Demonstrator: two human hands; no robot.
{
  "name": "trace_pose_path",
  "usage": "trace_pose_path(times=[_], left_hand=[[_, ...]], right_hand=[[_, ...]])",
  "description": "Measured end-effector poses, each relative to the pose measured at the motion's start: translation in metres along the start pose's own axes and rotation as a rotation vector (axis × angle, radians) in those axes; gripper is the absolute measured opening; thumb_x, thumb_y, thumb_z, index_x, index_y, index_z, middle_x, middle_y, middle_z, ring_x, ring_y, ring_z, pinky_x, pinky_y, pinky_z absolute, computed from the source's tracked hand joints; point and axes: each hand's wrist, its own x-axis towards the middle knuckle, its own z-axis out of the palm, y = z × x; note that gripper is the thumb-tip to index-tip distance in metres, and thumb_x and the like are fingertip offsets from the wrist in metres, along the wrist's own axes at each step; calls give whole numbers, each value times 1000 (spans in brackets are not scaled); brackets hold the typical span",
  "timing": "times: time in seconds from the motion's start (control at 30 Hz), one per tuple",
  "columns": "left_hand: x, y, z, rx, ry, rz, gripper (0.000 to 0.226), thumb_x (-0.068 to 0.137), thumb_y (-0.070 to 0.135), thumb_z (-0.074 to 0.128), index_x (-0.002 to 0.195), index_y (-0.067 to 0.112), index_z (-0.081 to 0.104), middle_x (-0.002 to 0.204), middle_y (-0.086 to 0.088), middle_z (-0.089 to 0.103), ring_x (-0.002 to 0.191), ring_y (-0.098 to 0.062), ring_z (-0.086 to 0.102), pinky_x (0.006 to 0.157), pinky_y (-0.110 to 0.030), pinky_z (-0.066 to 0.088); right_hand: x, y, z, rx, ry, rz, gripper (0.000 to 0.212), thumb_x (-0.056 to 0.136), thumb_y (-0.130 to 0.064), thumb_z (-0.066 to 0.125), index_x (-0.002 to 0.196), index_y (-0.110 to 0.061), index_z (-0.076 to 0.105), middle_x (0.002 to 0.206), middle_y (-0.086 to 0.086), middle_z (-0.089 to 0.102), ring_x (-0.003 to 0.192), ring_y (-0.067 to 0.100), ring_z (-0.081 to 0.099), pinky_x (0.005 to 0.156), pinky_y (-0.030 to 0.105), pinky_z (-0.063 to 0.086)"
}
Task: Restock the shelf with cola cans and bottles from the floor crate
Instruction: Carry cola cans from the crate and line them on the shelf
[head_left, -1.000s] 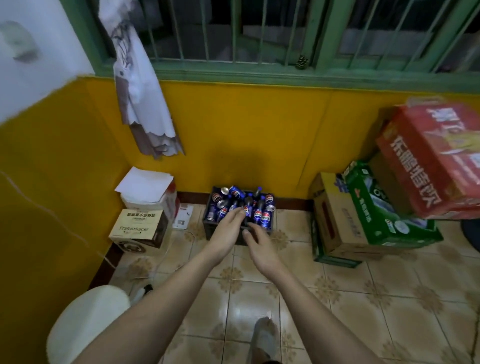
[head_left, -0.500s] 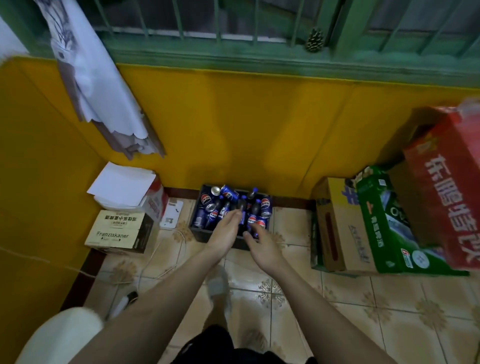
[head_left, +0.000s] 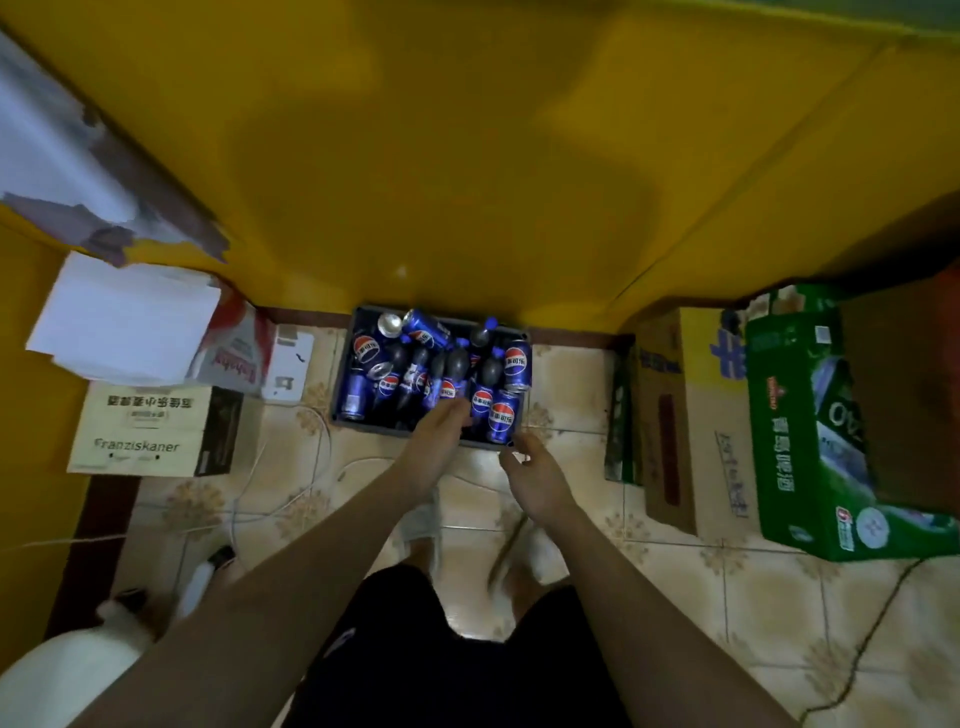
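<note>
A dark floor crate (head_left: 344, 410) stands against the yellow wall, packed with several blue cola cans (head_left: 503, 415) and dark cola bottles (head_left: 457, 366). My left hand (head_left: 439, 436) reaches over the crate's front edge with its fingers stretched among the cans and bottles; it is not clear that it holds anything. My right hand (head_left: 535, 470) hovers just in front of the crate's right front corner, fingers loosely curled and holding nothing. No shelf is in view.
Left of the crate lie a white card (head_left: 288, 366), a Franziskaner box (head_left: 150, 428) and a box topped with white paper (head_left: 124, 317). To the right stand a brown carton (head_left: 675, 415) and a green carton (head_left: 810, 415). My feet (head_left: 423, 525) stand on tiled floor; a cable (head_left: 291, 467) trails there.
My view has tilted down and moved closer, so the window is out of sight. Both hands have come nearer the crate; the left now reaches into it.
</note>
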Motion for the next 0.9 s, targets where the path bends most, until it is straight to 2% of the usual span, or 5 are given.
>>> trace_pose_path(times=[0.27, 0.37, 0.57, 0.7, 0.9], left_hand=[[136, -68, 36, -63, 129, -163, 27, 98, 17, 61, 123, 7, 59, 106, -14, 67, 93, -25, 62, 70, -30, 48], [190, -102, 60, -90, 156, -224, 33, 83, 1, 73, 113, 1, 58, 91, -14, 63, 81, -24, 60, 69, -20, 51], [287, -174, 104, 99, 245, -236, 50, 63, 34, 79, 104, 9, 62, 96, -5, 69, 89, -23, 65, 77, -37, 52], [322, -194, 128, 131, 317, -194, 62, 73, 19, 87, 124, 11, 53, 119, -8, 61, 107, -23, 61, 91, -40, 52], [343, -204, 165, 357, 342, -238, 98, 70, 33, 89, 149, 19, 31, 140, -10, 42, 129, -32, 45, 104, -49, 47]], right_hand=[[144, 62, -13, -87, -231, 182, 15, 95, -19, 57, 102, -15, 70, 105, 13, 70, 96, 28, 67, 88, 43, 55], [207, 96, -23, -171, -265, 218, 19, 96, -23, 56, 109, -14, 68, 105, 6, 69, 97, 23, 65, 86, 36, 53], [315, 121, -40, -113, -193, 256, 13, 99, -31, 57, 95, -19, 61, 100, 13, 68, 85, 18, 62, 79, 34, 51], [376, 117, -27, -5, -55, 206, 56, 91, -51, 64, 131, -18, 44, 123, 6, 57, 108, 24, 60, 94, 47, 54], [421, 119, 17, 45, 133, 139, 88, 72, -54, 82, 135, -11, 38, 127, 12, 57, 104, 30, 64, 88, 47, 58]])
